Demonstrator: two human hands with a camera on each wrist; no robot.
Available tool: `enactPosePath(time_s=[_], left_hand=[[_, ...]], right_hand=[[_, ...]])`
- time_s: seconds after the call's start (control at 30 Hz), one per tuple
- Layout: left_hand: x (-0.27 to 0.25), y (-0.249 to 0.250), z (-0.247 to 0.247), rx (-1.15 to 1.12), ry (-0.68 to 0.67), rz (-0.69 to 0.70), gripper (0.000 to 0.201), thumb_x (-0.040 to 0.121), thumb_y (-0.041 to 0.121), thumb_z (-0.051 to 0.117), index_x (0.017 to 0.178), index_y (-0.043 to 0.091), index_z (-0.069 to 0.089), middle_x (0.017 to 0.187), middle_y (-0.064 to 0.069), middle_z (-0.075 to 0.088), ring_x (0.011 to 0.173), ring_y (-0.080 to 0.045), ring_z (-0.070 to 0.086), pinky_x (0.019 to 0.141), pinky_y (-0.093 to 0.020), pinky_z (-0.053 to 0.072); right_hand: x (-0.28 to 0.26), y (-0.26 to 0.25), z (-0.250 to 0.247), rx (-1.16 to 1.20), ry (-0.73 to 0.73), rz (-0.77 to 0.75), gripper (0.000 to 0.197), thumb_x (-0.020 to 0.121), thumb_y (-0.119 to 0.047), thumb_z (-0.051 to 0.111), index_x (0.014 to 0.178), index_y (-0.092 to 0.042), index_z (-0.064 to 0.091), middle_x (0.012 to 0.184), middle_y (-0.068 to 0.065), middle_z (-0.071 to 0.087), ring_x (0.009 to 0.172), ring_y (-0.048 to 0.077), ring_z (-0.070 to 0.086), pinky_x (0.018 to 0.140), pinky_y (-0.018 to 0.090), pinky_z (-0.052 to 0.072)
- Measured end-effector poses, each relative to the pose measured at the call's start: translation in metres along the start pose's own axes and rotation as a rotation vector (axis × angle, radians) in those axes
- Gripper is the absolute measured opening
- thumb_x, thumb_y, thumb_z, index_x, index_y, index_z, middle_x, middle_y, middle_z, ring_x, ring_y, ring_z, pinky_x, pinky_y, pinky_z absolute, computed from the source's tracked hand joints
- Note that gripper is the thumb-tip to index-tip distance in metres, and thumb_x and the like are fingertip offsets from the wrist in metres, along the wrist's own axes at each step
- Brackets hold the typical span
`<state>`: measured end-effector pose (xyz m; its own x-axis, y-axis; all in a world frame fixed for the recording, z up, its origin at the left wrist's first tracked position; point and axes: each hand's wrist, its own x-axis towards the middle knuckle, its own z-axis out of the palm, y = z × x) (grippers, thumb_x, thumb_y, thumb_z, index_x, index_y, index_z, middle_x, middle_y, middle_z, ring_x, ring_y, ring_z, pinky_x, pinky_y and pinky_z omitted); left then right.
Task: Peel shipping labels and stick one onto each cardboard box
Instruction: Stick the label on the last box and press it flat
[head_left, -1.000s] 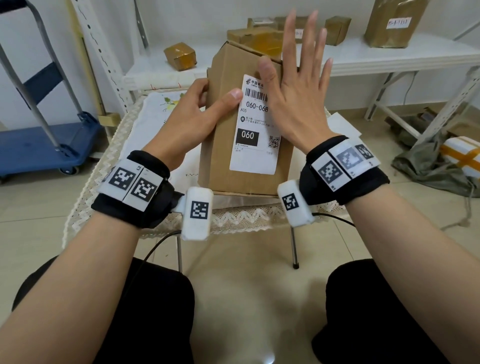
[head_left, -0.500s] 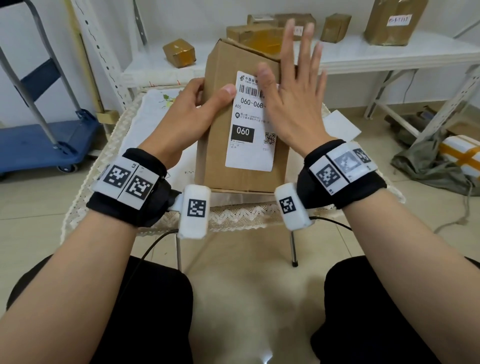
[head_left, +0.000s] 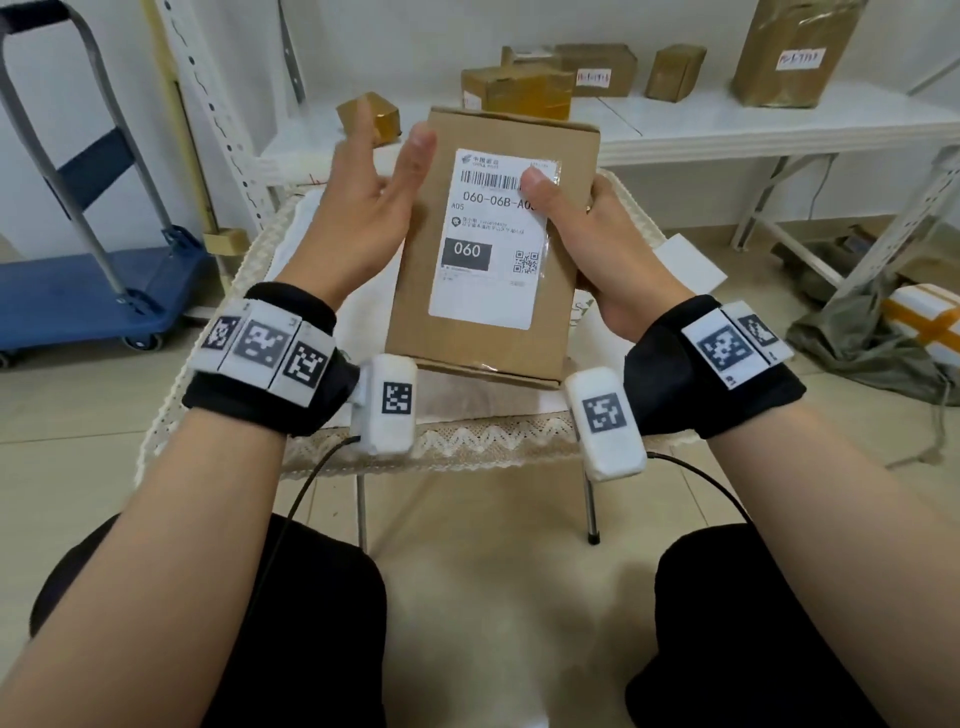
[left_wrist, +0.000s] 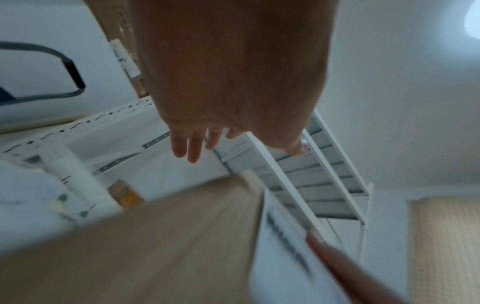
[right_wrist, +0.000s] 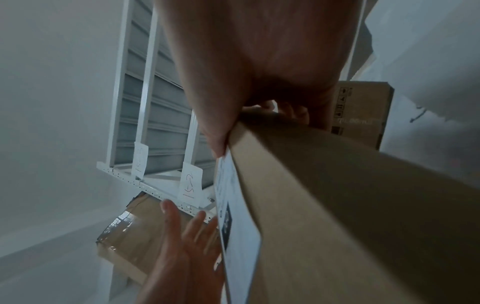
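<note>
A brown cardboard box (head_left: 413, 312) stands upright over the small table, its front turned to me. A white shipping label (head_left: 483, 280) marked 060 lies flat on that front. My right hand (head_left: 571, 202) grips the box's right edge: the thumb presses the label's upper right part and the fingers wrap behind. My left hand (head_left: 384, 171) is open beside the box's left edge, fingers straight and blurred. The right wrist view shows the box (right_wrist: 350, 205), the label's edge (right_wrist: 236, 216) and the open left hand (right_wrist: 182, 236). The left wrist view is blurred, with the box (left_wrist: 155, 246) below my fingers (left_wrist: 192, 148).
The box is over a small table with a lace cloth (head_left: 467, 441). A white sheet (head_left: 691, 265) lies at the table's right. A white shelf (head_left: 779, 130) behind holds several taped boxes (head_left: 519, 88). A blue cart (head_left: 93, 291) stands left; a taped white parcel (head_left: 930, 322) lies on the floor right.
My right hand left its flat press on the label and took the box's right edge. My left hand let go of the left side and opened. The box rose a little.
</note>
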<state>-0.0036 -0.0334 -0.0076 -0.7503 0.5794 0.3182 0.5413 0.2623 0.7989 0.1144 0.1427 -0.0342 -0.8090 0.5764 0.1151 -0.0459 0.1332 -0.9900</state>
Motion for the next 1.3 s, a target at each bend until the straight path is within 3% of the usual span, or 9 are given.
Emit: enactPosePath(time_s=[0.1, 0.2, 0.3, 0.4, 0.57, 0.7, 1.0, 1.1, 1.3], left_hand=[[0.001, 0.014, -0.004, 0.148, -0.015, 0.072, 0.089, 0.099, 0.07, 0.033, 0.163, 0.023, -0.006, 0.172, 0.001, -0.007, 0.158, -0.017, -0.001, 0.127, -0.042, 0.001], [-0.004, 0.025, 0.009, 0.326, -0.063, 0.179, 0.093, 0.099, 0.066, 0.038, 0.162, 0.017, -0.01, 0.17, -0.005, -0.018, 0.157, -0.021, -0.014, 0.126, -0.045, -0.006], [-0.009, 0.027, 0.03, 0.542, -0.086, 0.332, 0.103, 0.092, 0.077, 0.03, 0.162, 0.013, -0.011, 0.168, -0.014, -0.022, 0.156, -0.034, -0.018, 0.124, -0.059, -0.007], [-0.012, 0.027, 0.043, 0.652, -0.058, 0.409, 0.116, 0.08, 0.088, 0.01, 0.162, 0.009, -0.007, 0.168, -0.019, -0.017, 0.155, -0.037, -0.017, 0.123, -0.062, -0.008], [-0.011, 0.024, 0.045, 0.661, 0.018, 0.428, 0.117, 0.078, 0.09, 0.003, 0.162, 0.009, -0.004, 0.169, -0.018, -0.013, 0.156, -0.036, -0.015, 0.123, -0.062, -0.007], [-0.007, 0.017, 0.039, 0.614, 0.067, 0.397, 0.109, 0.086, 0.086, 0.013, 0.163, 0.011, -0.004, 0.17, -0.016, -0.012, 0.156, -0.035, -0.014, 0.123, -0.062, -0.005], [-0.008, 0.019, 0.033, 0.551, 0.129, 0.39, 0.112, 0.085, 0.084, 0.016, 0.162, 0.006, -0.003, 0.169, -0.02, -0.012, 0.155, -0.038, -0.015, 0.123, -0.062, -0.009], [-0.013, 0.025, 0.047, 0.602, 0.108, 0.439, 0.11, 0.086, 0.084, 0.016, 0.163, 0.007, -0.001, 0.169, -0.02, -0.011, 0.156, -0.038, -0.013, 0.123, -0.062, -0.006], [-0.004, 0.015, 0.04, 0.578, 0.136, 0.375, 0.11, 0.086, 0.085, 0.017, 0.163, 0.009, -0.003, 0.169, -0.02, -0.013, 0.156, -0.038, -0.015, 0.123, -0.062, -0.008]], right_hand=[[-0.002, -0.004, 0.002, -0.045, 0.033, -0.008, 0.045, 0.092, -0.048, 0.07, 0.127, -0.031, 0.048, 0.12, -0.009, 0.072, 0.104, 0.009, 0.073, 0.09, 0.035, 0.059], [-0.004, -0.004, 0.005, -0.13, 0.033, -0.035, 0.054, 0.09, -0.052, 0.069, 0.133, -0.03, 0.045, 0.123, -0.011, 0.069, 0.109, 0.009, 0.069, 0.095, 0.035, 0.056], [-0.007, -0.005, 0.009, -0.139, 0.016, -0.052, 0.066, 0.096, -0.056, 0.06, 0.149, -0.025, 0.037, 0.128, -0.014, 0.064, 0.114, 0.002, 0.063, 0.093, 0.028, 0.052], [-0.008, -0.007, 0.011, -0.058, -0.006, -0.096, 0.065, 0.1, -0.054, 0.054, 0.153, -0.022, 0.034, 0.133, -0.012, 0.063, 0.117, -0.004, 0.062, 0.105, 0.032, 0.05], [-0.01, -0.01, 0.018, -0.086, -0.018, -0.157, 0.101, 0.08, -0.076, 0.053, 0.161, -0.025, 0.019, 0.155, -0.007, 0.047, 0.14, 0.012, 0.047, 0.118, 0.041, 0.038], [-0.013, -0.009, 0.019, -0.126, -0.025, -0.164, 0.116, 0.07, -0.08, 0.052, 0.163, -0.024, 0.011, 0.158, -0.004, 0.042, 0.142, 0.013, 0.046, 0.118, 0.04, 0.039], [-0.014, -0.005, 0.005, -0.159, 0.018, -0.206, 0.061, 0.095, -0.063, 0.051, 0.143, -0.029, 0.033, 0.143, -0.011, 0.05, 0.134, 0.01, 0.05, 0.117, 0.042, 0.04], [-0.014, -0.004, 0.009, -0.144, 0.018, -0.19, 0.105, 0.078, -0.08, 0.052, 0.161, -0.026, 0.017, 0.16, -0.005, 0.04, 0.144, 0.012, 0.041, 0.12, 0.042, 0.035], [-0.015, -0.005, 0.008, -0.13, 0.019, -0.197, 0.119, 0.072, -0.086, 0.055, 0.163, -0.025, 0.01, 0.162, -0.004, 0.037, 0.145, 0.013, 0.041, 0.119, 0.043, 0.037]])
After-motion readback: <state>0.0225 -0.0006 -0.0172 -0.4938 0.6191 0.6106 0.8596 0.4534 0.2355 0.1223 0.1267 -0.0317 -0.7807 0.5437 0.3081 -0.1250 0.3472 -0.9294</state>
